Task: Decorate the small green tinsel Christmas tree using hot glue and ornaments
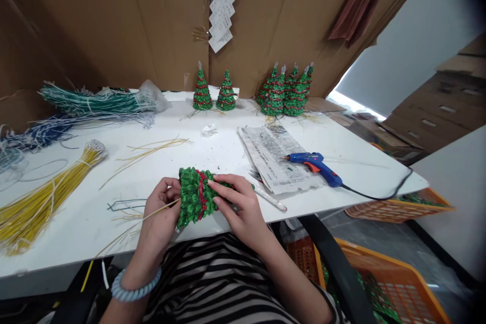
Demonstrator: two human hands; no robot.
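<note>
A green tree figure [192, 197] with a red garland lies on its side between my hands, above the table's front edge. My left hand [161, 212] is closed at its base, with thin yellow wires [129, 230] running from the fingers down to the left. What the left fingertips do inside the base is hidden. Across the upper side of the tree, my right hand [241, 207] rests with its fingers wrapped over the narrower end. A white stick-like tool [271, 200] lies on the table just right of that hand.
A blue glue gun [317, 164] lies on a newspaper [279, 154], its cord trailing right. Finished-looking trees [284, 93] stand along the back. Yellow wires [56, 195] and green wires [94, 101] lie bundled at left. An orange crate [398, 273] sits below right.
</note>
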